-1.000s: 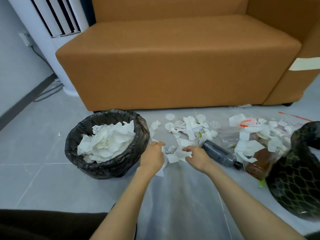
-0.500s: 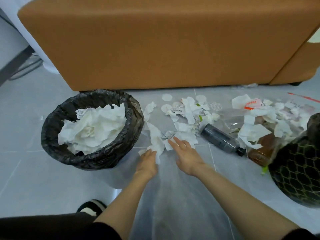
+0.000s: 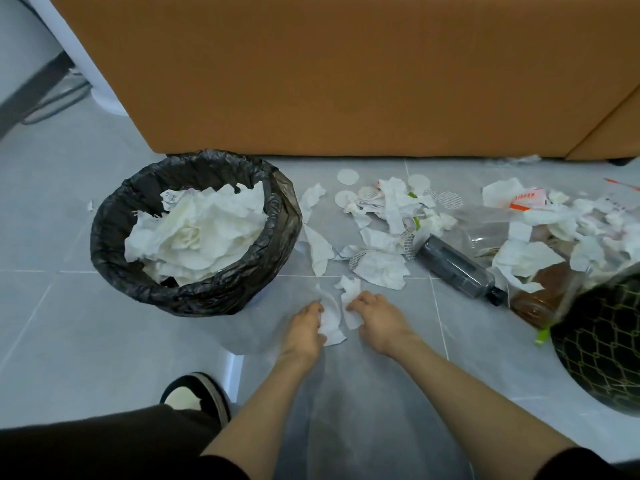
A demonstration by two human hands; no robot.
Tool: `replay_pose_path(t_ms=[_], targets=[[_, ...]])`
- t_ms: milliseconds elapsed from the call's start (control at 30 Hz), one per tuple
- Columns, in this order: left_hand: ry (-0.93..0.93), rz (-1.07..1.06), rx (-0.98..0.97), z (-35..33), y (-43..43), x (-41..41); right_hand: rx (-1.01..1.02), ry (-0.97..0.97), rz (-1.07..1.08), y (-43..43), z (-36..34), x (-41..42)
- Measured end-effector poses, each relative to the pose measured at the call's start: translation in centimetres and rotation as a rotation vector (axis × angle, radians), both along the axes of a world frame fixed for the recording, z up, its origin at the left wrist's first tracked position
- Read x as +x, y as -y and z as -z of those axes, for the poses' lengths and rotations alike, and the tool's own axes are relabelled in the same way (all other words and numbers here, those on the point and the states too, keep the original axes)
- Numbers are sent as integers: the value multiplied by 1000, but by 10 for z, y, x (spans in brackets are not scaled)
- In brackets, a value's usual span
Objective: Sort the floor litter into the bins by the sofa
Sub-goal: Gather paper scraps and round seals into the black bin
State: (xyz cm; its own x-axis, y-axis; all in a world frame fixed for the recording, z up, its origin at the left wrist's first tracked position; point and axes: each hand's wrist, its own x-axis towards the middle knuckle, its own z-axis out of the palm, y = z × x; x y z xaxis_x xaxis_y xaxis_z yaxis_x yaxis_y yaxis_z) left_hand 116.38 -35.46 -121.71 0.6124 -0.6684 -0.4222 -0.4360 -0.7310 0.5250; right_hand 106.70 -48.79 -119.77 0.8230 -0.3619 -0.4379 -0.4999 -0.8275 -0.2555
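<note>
A single head-worn camera looks forward and steeply down at the floor (image 3: 69,323), near enough that the left hand (image 3: 304,327) and right hand (image 3: 379,318) sit mid-frame. The sofa (image 3: 346,81) front fills the top. The left bin (image 3: 194,296) shows whole, and the right bin (image 3: 606,358) is cut by the edge.

No legible text, brand or number anywhere. Dark printed marks on a paper slip (image 3: 172,195) atop the tissue (image 3: 194,233) in the black-lined bin (image 3: 207,292): too small to read. Orange-red characters on a white wrapper (image 3: 526,198) right of centre on the floor (image 3: 69,341): blurred, not readable. Fine printed lines on torn paper strips (image 3: 393,202) near the sofa (image 3: 346,81): illegible.
</note>
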Motion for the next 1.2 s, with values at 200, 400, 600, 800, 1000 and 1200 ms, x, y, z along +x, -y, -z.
replay_pose_path(t_ms=[200,400,600,800,1000,1200], targets=[[-15,81,59,-3,-12,-14,-66,-63,41,-10,-5,-30],[27,112,113,-5,-30,-29,97,-92,312,-22,2,-56],[67,91,40,-23,-32,-34,111,-50,356,-34,7,-82],[105,-28,-275,-80,-6,-15,94,152,414,-32,-12,-67],[141,-194,-630,-161,10,17,211,715,683,-21,-100,-13],[295,-372,-713,-209,-16,55,337,1021,625,-32,-169,47]])
